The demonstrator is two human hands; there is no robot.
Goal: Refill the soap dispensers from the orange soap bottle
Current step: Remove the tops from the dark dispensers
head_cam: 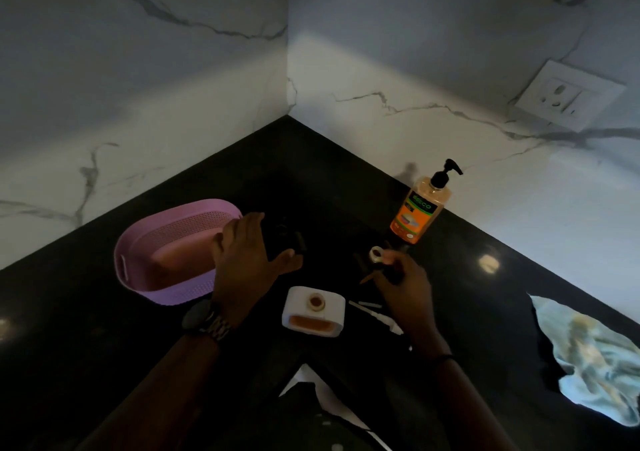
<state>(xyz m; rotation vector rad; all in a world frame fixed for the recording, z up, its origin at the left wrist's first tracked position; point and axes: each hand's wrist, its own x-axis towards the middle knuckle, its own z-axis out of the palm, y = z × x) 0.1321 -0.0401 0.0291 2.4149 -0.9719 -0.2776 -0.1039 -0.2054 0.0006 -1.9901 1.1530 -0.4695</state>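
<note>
White and uncapped, one dispenser [313, 308] stands nearest on the black bench [104, 329]; beyond, the left hand [242, 256] hovers spread, the right hand [405, 284] pinches one ringed piece [375, 253] (too dim to identify); one orange soap bottle [419, 208] stands farthest.

We see a black countertop [467, 294] meeting white marble walls [381, 131] veined in grey, with a white socket plate [568, 95] at the far right. The soap bottle [417, 208] on the right is clear over orange liquid, with a black pump and an orange, green and black label, while the near white dispenser [313, 312] shows amber through its window and neck. On the left we find a lilac-pink basket [138, 253] banded with dotted perforations, at the near right a pale blue cloth [595, 364] streaked yellowish, and a pale-ringed dark pump piece [376, 254] in the right hand [405, 284].
</note>
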